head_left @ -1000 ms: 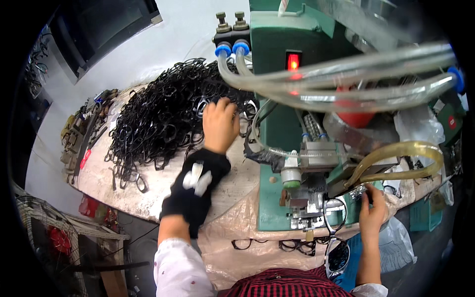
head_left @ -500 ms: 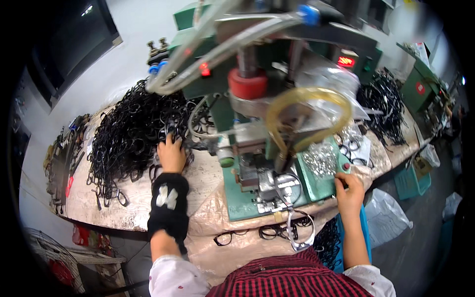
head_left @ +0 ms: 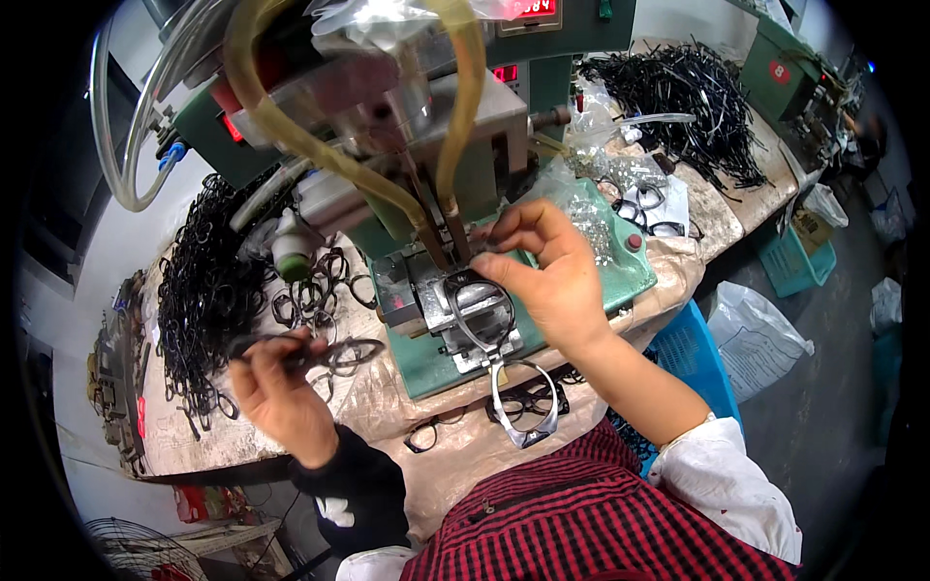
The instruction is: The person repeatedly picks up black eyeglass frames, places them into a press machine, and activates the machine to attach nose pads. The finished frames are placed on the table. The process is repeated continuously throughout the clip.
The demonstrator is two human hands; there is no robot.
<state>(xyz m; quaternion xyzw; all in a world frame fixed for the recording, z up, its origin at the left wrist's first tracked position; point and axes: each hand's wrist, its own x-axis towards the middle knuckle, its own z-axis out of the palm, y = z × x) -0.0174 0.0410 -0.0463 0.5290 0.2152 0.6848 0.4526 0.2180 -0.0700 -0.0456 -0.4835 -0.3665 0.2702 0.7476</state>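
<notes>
My left hand [head_left: 286,392], blurred, is closed on a black eyeglass frame [head_left: 356,356] in front of the dark pile at the left. At the green bench machine [head_left: 417,373], my right hand [head_left: 557,276] reaches in from the right. Its thumb and forefinger pinch beside the machine's narrow metal jaws [head_left: 446,242]; whatever is between them is too small to make out. Just below those fingertips a dark eyeglass frame [head_left: 484,308] sits at the metal fixture, one rim toward the jaws. Its paler, shiny lower rim [head_left: 528,438] hangs over the machine's front edge.
A heap of black frames [head_left: 189,300] covers the bench's left. Small metal pieces [head_left: 596,218] lie in a green tray beside a red button [head_left: 635,241]. Black temple strips [head_left: 678,107] are piled at the far right. A blue basket [head_left: 690,363] stands by my right arm. Yellowish hoses [head_left: 329,155] hang above.
My left hand has come back from the heap toward me, with an eyeglass frame. My right hand has moved left from the tray's corner to the machine's jaws. The whole view has shifted.
</notes>
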